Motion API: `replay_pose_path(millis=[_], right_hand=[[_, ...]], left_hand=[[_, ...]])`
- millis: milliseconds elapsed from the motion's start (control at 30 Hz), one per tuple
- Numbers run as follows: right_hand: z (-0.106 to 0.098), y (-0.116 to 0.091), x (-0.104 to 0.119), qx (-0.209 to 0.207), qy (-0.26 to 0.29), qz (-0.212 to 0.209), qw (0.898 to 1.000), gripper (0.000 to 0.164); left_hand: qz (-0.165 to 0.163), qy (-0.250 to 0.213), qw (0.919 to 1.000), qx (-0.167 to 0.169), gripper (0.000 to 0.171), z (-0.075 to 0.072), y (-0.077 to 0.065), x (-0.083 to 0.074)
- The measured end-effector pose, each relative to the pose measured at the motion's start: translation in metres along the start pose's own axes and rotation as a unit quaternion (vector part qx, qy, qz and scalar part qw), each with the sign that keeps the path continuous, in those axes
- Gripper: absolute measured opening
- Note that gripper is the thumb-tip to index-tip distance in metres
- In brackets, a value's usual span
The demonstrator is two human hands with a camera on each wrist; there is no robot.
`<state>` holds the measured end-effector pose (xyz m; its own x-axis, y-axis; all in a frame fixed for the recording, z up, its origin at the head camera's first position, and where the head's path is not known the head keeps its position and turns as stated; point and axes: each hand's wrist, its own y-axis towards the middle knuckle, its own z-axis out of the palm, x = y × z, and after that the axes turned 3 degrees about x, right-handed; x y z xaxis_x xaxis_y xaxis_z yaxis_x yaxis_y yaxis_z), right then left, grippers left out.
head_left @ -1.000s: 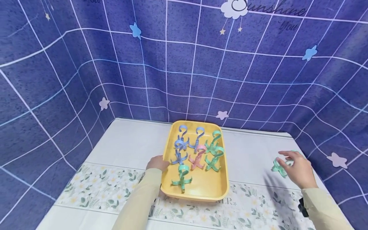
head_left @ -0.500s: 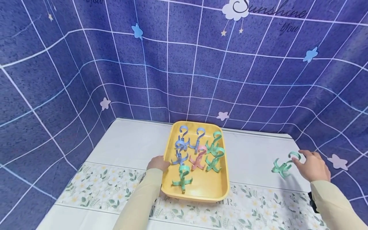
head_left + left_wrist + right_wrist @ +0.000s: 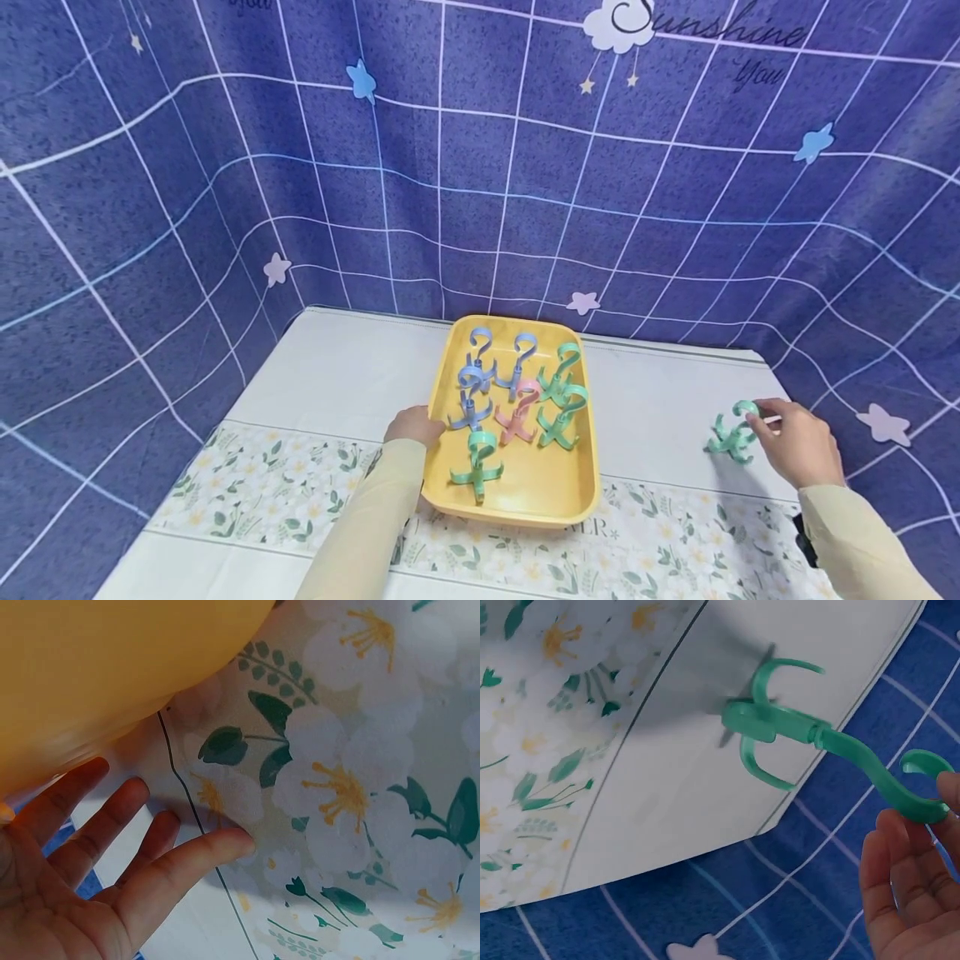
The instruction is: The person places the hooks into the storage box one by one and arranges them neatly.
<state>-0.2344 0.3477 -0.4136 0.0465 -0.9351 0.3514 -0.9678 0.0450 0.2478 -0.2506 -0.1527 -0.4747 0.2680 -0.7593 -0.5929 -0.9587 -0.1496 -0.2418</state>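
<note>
A yellow tray [image 3: 588, 467] sits mid-table and holds several blue, pink and green multi-prong hooks [image 3: 516, 412]. My left hand [image 3: 411, 425] rests against the tray's left rim. In the left wrist view its fingers [image 3: 135, 825] lie straight and spread beside the tray [image 3: 97, 660], holding nothing. On the white cloth at the far right stands another green hook [image 3: 727, 435]. My right hand [image 3: 772, 421] pinches its curled top. In the right wrist view the green hook [image 3: 780, 724] leans with its prongs toward the table, and my right hand's fingertips [image 3: 930, 817] close on its loop.
The table [image 3: 337, 383] is covered with a white cloth that has a floral band along the front. Blue gridded fabric walls [image 3: 480, 167] enclose it at the back and on both sides. The table's right edge [image 3: 840, 727] runs just beyond the green hook.
My right hand moved off the top of the green hook, swung to its right and took hold of its curled top. The hook tipped slightly. The left hand stayed on the tray.
</note>
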Motion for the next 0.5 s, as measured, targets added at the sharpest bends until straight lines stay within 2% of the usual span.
replay_pose_path(millis=[300,500], right_hand=[[0.001,-0.005,0.026,-0.019,0.011,-0.081,0.996,0.027],[-0.005,-0.008,0.051,-0.044,0.025,-0.150,0.987,0.024]], left_hand=[[-0.011,-0.004,0.9999,0.006,0.031,0.000,0.000,-0.002],[-0.010,0.001,0.9999,0.004,0.031,0.001,0.002,-0.002]])
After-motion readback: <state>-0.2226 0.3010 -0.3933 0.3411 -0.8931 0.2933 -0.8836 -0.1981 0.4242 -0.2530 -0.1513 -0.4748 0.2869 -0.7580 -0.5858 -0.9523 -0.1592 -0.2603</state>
